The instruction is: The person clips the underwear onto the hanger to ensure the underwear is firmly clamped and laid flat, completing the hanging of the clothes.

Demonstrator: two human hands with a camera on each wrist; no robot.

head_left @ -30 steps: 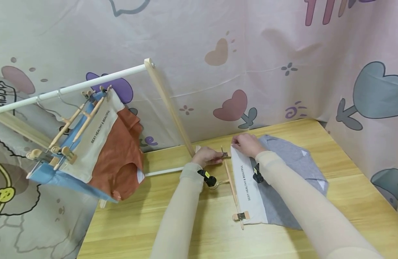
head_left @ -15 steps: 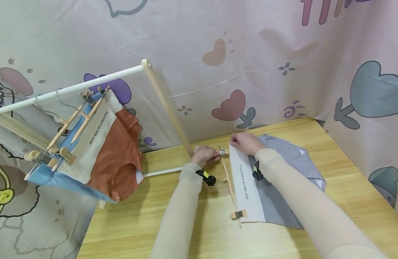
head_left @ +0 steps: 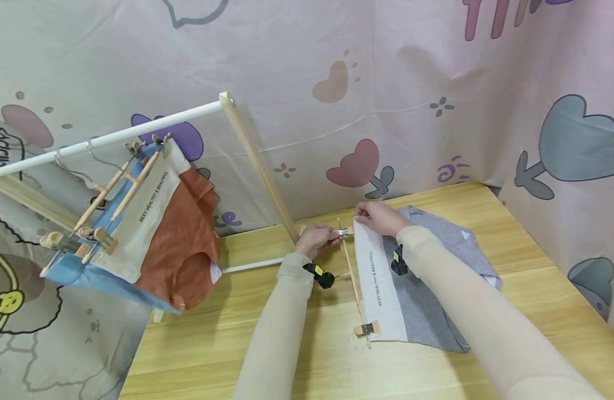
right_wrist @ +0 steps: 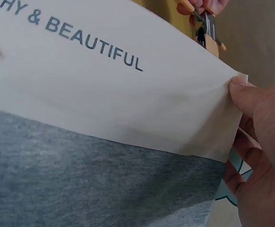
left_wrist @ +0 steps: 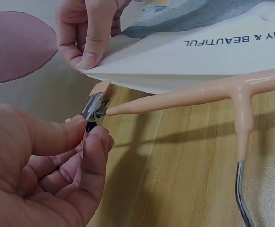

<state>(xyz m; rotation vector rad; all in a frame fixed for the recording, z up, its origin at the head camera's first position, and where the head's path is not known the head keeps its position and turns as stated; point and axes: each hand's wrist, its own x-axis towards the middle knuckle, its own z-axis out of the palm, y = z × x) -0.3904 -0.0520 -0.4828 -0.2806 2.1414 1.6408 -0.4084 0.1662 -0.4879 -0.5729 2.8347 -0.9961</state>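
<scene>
A pair of grey briefs (head_left: 422,311) with a printed white waistband lies on the table, beside a pale wooden clip hanger (head_left: 354,278). At the near end, one hanger clip (head_left: 368,328) sits on the waistband. My left hand (head_left: 314,239) pinches the far clip (left_wrist: 94,101) between thumb and fingers, its tan pad close to the waistband's far corner. That corner is pinched by my right hand (right_wrist: 265,127), thumb on top, and the waistband is drawn straight. In the left wrist view, a narrow gap shows between its two layers.
To the left stands a rack with a white rail (head_left: 152,129) and wooden posts (head_left: 259,161). From it hang rust-coloured briefs (head_left: 182,244) and a blue garment (head_left: 82,272) on similar hangers. A printed curtain (head_left: 297,55) backs the wooden table (head_left: 197,355).
The far clip has turned in my left hand and its tan pad now points at the waistband. My right hand, still pinching the corner, has risen slightly.
</scene>
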